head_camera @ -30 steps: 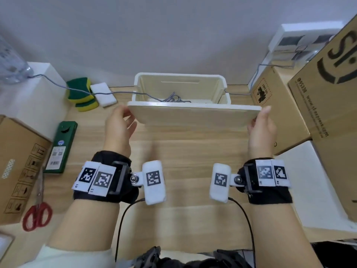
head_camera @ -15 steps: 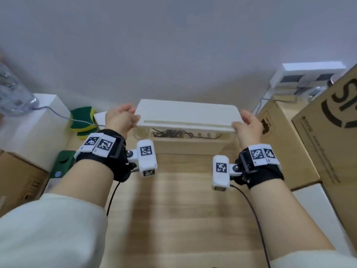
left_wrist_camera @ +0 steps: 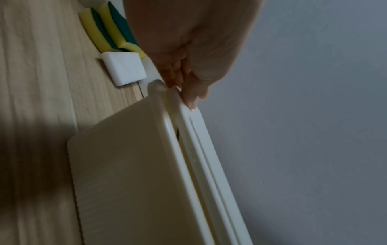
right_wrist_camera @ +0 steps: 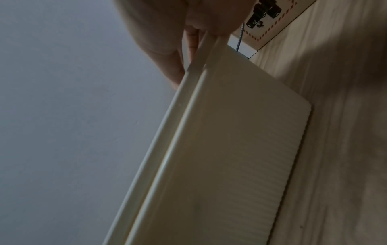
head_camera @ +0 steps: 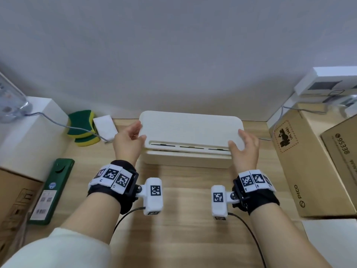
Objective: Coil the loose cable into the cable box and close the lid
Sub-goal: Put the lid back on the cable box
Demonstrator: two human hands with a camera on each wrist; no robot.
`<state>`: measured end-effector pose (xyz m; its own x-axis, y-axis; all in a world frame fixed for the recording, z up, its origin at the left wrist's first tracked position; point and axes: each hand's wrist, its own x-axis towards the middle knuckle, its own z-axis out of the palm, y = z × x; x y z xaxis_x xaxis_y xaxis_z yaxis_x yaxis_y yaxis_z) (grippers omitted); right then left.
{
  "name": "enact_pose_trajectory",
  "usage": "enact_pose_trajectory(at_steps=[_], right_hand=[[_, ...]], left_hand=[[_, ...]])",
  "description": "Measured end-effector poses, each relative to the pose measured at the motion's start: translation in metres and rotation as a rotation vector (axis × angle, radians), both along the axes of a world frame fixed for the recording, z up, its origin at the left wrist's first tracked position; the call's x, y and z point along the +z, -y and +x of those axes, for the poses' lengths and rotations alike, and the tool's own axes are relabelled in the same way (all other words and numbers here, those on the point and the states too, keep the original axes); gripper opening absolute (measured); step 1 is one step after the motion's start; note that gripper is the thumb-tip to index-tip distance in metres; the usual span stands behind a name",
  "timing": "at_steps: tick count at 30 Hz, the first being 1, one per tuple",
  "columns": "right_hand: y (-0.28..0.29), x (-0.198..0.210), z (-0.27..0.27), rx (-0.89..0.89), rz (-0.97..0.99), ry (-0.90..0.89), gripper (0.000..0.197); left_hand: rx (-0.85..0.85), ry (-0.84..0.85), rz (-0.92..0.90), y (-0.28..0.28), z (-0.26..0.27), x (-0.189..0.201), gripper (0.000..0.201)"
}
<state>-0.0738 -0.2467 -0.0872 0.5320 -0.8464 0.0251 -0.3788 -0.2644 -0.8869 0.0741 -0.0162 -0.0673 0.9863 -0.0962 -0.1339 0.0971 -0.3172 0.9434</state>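
Observation:
The cream cable box [head_camera: 185,161] stands on the wooden desk against the wall, and its flat lid [head_camera: 190,126] lies on top of it. My left hand [head_camera: 128,140] pinches the lid's left end, thumb on top. At the lid's right end my right hand [head_camera: 244,146] grips the same way. In the left wrist view the fingers [left_wrist_camera: 188,92] clamp the lid [left_wrist_camera: 201,149] above the box wall [left_wrist_camera: 125,165], with a thin gap between them. The right wrist view shows the lid [right_wrist_camera: 163,132] over the box [right_wrist_camera: 230,140]. A grey cable [head_camera: 77,128] leaves the box leftward.
Green and yellow sponges [head_camera: 83,126] and a white block [head_camera: 105,127] lie left of the box. A green pack [head_camera: 52,190] and a white box [head_camera: 29,132] sit further left. Cardboard boxes [head_camera: 309,171] crowd the right side, where another cable stretch [head_camera: 278,120] hangs.
Both hands carried the lid from in front of the open box up over it and lowered it onto the box. The coiled cable inside is now covered.

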Motion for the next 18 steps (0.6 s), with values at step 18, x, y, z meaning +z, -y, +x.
enact_pose_trajectory(at_steps=[18], right_hand=[[0.006,-0.008,0.000,0.062,0.008,-0.064,0.039]], left_hand=[[-0.133,0.186,0.389,-0.026,0.026,-0.007,0.032]])
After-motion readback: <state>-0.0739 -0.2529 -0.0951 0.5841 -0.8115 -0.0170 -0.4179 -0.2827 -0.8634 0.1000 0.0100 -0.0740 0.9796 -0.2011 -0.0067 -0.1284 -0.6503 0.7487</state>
